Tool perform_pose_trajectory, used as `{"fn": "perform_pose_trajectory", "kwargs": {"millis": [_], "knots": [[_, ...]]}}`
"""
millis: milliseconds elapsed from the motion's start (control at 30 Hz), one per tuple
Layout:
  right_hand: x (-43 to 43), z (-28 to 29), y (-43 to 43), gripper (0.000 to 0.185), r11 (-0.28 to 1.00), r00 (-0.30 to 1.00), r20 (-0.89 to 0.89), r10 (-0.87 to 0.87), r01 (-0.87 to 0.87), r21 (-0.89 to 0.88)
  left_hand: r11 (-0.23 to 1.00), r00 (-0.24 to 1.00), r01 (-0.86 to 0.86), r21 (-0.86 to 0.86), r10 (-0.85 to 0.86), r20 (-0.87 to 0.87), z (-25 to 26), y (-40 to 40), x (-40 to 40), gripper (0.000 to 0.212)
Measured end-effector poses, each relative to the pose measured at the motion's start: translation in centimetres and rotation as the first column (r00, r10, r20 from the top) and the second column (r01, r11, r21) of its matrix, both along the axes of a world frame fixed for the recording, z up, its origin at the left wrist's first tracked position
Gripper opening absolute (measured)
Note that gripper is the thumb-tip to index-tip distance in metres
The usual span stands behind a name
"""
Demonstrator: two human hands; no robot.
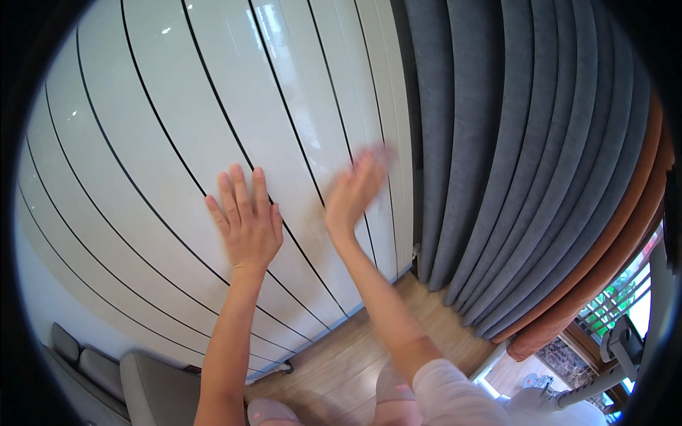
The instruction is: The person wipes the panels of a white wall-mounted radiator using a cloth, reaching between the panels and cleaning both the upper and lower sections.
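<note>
Before me stands a large glossy white panel [176, 239] with long dark vertical grooves, possibly a radiator. My left hand [248, 229] rests palm-down against it, fingers somewhat spread, across one of the grooves. To the right, my right hand [357, 189] is in front of the panel near its right side, seen from the thumb edge. Motion blurs its fingers, so I cannot tell whether they hold anything or touch the surface.
Grey curtains [474, 160] hang in folds beside the panel's right edge, with a rust-brown curtain [559, 303] farther right. Below lies a wood-look floor [330, 373]. A grey sofa [154, 383] is at lower left. A perforated metal post [575, 386] stands at lower right by a window [623, 298].
</note>
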State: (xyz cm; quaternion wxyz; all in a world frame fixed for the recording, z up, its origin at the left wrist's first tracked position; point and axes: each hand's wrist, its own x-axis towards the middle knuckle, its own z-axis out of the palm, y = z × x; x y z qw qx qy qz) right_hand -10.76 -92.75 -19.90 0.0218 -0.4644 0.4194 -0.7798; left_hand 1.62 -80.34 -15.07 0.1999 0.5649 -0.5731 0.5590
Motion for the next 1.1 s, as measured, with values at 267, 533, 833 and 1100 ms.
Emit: {"fn": "perform_pose_trajectory", "kwargs": {"millis": [267,533,833,1100], "knots": [[-4.7,17.9,-4.3,0.052,0.936,0.98,-0.197,-0.034,-0.038,-0.349,0.999,1.0,0.016,-0.028,-0.016,0.005,0.1,-0.4,-0.6,0.061],[-6.4,-10.4,-6.6,0.057,0.973,0.975,0.217,-0.058,0.007,0.232,0.998,0.999,-0.004,-0.057,0.007,0.05,0.4,0.1,0.5,0.06],[0.7,-11.3,-1.7,0.058,0.95,0.955,0.264,0.134,-0.2,0.241,0.996,0.995,-0.049,-0.072,0.055,0.081,0.1,0.2,1.5,0.058],[-4.4,-6.1,-3.1,0.057,0.99,0.973,-0.184,0.14,-0.132,0.056,0.997,0.999,-0.016,-0.07,0.019,0.044,-0.6,-1.0,0.0,0.058]]}}
